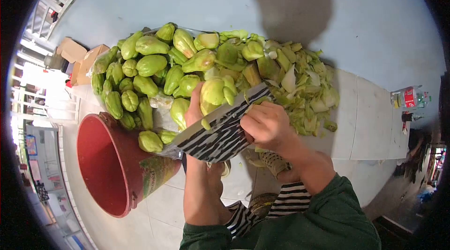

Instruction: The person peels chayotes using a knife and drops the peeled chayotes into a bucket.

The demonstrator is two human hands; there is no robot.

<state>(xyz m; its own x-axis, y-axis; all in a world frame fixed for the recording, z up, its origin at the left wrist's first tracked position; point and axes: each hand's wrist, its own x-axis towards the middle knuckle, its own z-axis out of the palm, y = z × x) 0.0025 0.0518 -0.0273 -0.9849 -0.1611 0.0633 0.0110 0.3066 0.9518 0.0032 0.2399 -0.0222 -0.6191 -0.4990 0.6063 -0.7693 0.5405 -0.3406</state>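
My left hand (pixel 193 109) holds up a pale green chayote (pixel 212 94), fingers wrapped around its left side and underside. My right hand (pixel 268 126) is closed around the grip of a broad-bladed cleaver (pixel 220 133); the grip itself is hidden by my fingers. The wide blade slants across in front of the chayote, its upper edge close against it, and mirrors black and white stripes. Strips of green peel cling near the blade's edge. Behind my left hand lies a heap of whole chayotes (pixel 152 65). Beyond my right hand spreads a pile of peelings and cut pieces (pixel 304 90).
A red bucket (pixel 101 165) lies tipped on its side at the left, mouth facing me. An open cardboard box (pixel 86 65) stands behind it. On the right is a plastic bottle with a red label (pixel 410 97). My shoe (pixel 274 163) is just below the peelings.
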